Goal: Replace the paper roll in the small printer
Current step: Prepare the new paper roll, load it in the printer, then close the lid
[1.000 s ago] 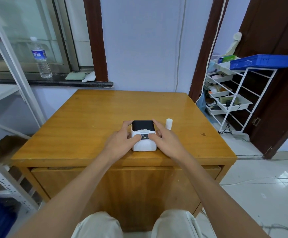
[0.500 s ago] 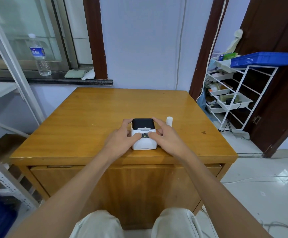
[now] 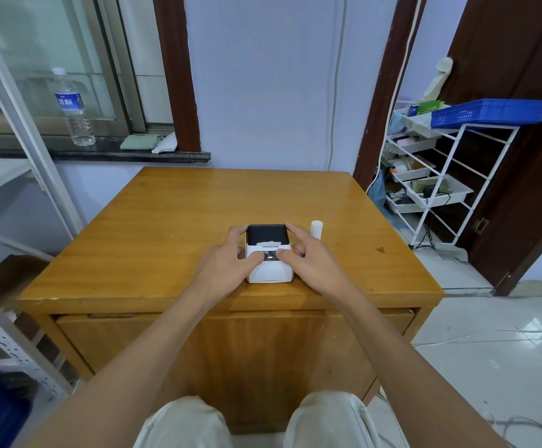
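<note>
Wooden table against a pale wall carries the printer, both hands' fingers clamped around it.

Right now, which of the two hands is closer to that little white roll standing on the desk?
The right hand. The paper roll stands upright just beyond its fingers; the left hand grips the printer's far side.

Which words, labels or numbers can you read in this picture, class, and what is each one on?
Nothing here reads clearly enough to quote.
Bottle on the sill: blue label with large white characters, too blurred to read.
Printer held between the left hand and right hand: a thin line of print below the black lid, too small to read.
Green packet on the rack: print too small to read.
Paper roll: no text visible.
</note>
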### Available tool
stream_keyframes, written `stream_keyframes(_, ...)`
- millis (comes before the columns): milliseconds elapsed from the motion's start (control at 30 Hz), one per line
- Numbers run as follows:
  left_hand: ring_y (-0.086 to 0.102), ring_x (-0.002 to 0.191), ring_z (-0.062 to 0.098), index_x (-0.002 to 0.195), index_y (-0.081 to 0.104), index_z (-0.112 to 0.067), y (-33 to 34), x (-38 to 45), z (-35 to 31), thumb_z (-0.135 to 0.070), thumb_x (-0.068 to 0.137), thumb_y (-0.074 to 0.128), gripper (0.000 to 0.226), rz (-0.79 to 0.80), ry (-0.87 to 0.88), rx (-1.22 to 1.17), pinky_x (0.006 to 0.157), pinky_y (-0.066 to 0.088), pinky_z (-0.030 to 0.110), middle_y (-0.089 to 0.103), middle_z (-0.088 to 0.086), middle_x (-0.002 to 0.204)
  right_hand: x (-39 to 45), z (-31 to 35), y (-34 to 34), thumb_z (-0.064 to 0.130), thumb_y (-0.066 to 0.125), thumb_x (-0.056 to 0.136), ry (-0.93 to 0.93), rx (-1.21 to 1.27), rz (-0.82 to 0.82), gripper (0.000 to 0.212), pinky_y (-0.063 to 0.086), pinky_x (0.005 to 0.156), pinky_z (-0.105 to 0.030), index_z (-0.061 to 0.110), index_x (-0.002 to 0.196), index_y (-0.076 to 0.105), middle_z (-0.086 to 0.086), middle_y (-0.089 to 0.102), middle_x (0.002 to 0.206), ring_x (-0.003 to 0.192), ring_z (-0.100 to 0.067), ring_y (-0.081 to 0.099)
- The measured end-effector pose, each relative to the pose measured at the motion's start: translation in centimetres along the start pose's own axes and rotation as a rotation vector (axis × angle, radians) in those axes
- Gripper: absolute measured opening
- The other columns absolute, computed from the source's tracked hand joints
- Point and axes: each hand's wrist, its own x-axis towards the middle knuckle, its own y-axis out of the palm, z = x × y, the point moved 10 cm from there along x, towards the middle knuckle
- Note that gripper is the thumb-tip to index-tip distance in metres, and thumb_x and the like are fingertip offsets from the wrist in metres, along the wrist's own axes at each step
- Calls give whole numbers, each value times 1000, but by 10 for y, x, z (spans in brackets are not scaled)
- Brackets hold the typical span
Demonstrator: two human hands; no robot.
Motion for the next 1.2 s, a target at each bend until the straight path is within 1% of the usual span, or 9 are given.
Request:
stream_keyframes(67,70,95,19,155,36,-36,0,0,0,-56,80,48,79,4,-3,-15,85,56,42,79,-5,102,0,-1,-1,42,62,97,3,7,-5,72,45,71,-35,36,163,33,2,50,70,70,-11,52)
stream_keyframes(200,71,93,20,155,36,-36,0,-1,-1,-56,80,48,78,2,3,-13,84,57,47,80,-1,101,0,0,0,42,62,98,-2,5,-2,72,45,69,-34,35,164,32,4,52,70,70,-9,53)
stream_keyframes(300,71,90,21,155,36,-37,0,0,1,-56,79,48,79,3,-4,-33,83,57,49,80,1,97,0,0,-1,39,63,99,3,16,-11,71,42,67,-30,34,163,34,7,48,67,67,-7,50)
stream_keyframes(433,71,88,20,154,37,-37,0,1,2,-55,79,49,78,-6,-2,-26,81,56,47,79,1,92,-2,1,-3,36,64,99,0,23,-19,70,39,63,-26,32,163,35,12,44,61,61,-3,47)
stream_keyframes(533,71,89,20,155,37,-37,0,1,2,-54,80,49,77,-8,3,-29,82,56,46,79,1,93,-3,2,-3,36,63,100,0,19,-18,70,38,62,-24,33,163,34,12,44,61,59,-2,46)
stream_keyframes(700,71,85,20,156,37,-35,0,2,3,-53,84,51,76,-15,10,-18,77,55,43,78,0,88,-4,5,-3,36,63,101,-12,4,-22,70,41,65,-26,31,163,34,10,46,65,65,-5,48)
stream_keyframes(933,70,83,20,156,37,-35,1,3,3,-55,82,51,77,-12,9,-23,75,54,43,78,2,86,-4,4,-3,38,63,100,-17,5,-30,70,42,67,-31,32,163,34,7,45,67,66,-7,48)
stream_keyframes(1067,69,89,22,156,37,-36,1,5,4,-61,78,48,83,-7,6,-12,80,56,45,78,0,85,-3,3,-4,36,64,100,-21,15,-45,70,40,66,-27,30,164,35,11,42,64,63,-4,45)
stream_keyframes(1200,69,88,20,156,37,-36,1,4,5,-59,82,51,79,-5,11,-25,82,57,48,78,0,84,-4,2,-4,34,65,100,-24,24,-51,70,40,66,-27,28,163,36,12,41,61,61,-3,44)
